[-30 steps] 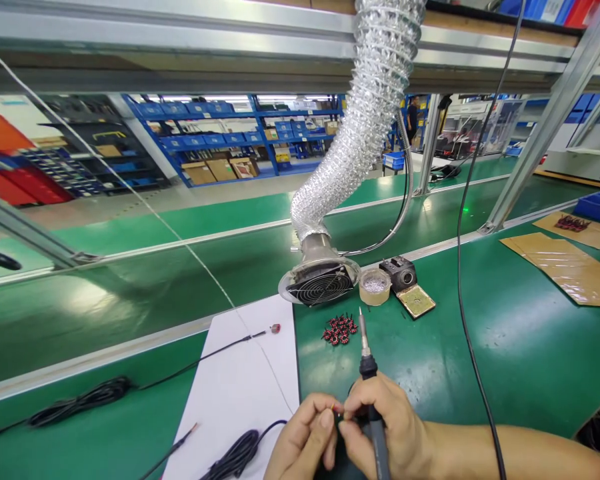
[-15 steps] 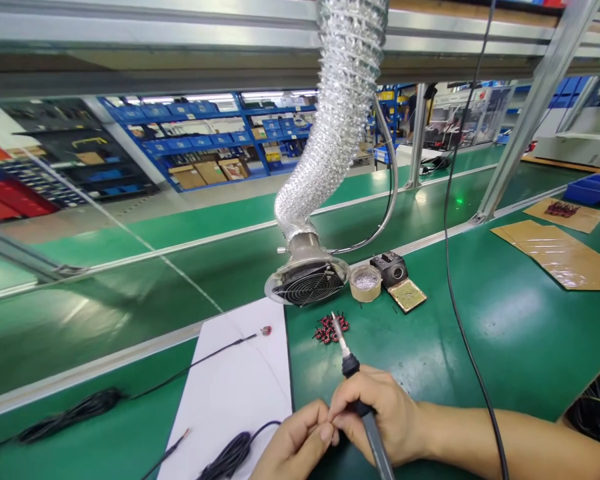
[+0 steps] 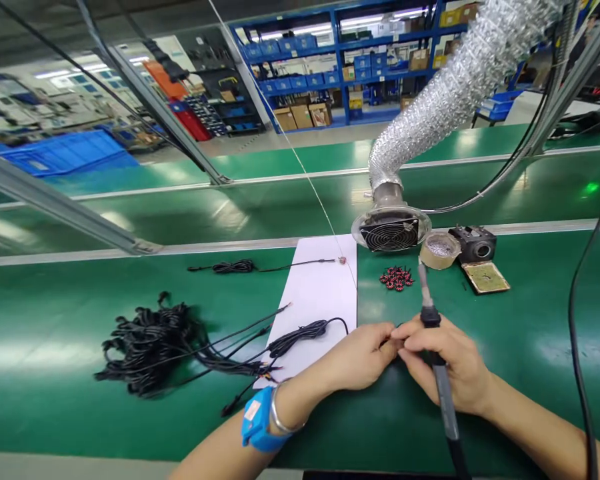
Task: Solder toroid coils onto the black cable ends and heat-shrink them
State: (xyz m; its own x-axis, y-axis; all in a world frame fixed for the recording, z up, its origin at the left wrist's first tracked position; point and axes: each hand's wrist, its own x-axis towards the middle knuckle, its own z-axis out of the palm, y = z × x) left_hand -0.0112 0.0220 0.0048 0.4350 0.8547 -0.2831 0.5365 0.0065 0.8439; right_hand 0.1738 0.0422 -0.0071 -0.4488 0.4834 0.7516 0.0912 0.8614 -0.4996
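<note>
My right hand point(image 3: 447, 367) is closed around a soldering iron point(image 3: 433, 340), whose tip points up and away toward the fan. My left hand point(image 3: 360, 357) meets it fingertip to fingertip and pinches something small that I cannot make out. A black cable point(image 3: 300, 331) runs from the hands over a white sheet point(image 3: 320, 293). A blue wrist strap point(image 3: 257, 421) and a metal bangle sit on my left wrist. A pile of small red and black parts point(image 3: 396, 277) lies just beyond the iron's tip.
A fume fan point(image 3: 391, 230) on a silver flexible duct point(image 3: 455, 87) stands behind the sheet. Beside it are a tape roll point(image 3: 439, 249), a black iron stand point(image 3: 474, 243) and a sponge pad point(image 3: 486, 277). A bundle of black cables point(image 3: 155, 340) lies left. One coiled cable point(image 3: 233, 267) lies farther back.
The view has swung left and down, so the cable bundle and my left forearm now show. Both hands stay together, and the iron still points up.
</note>
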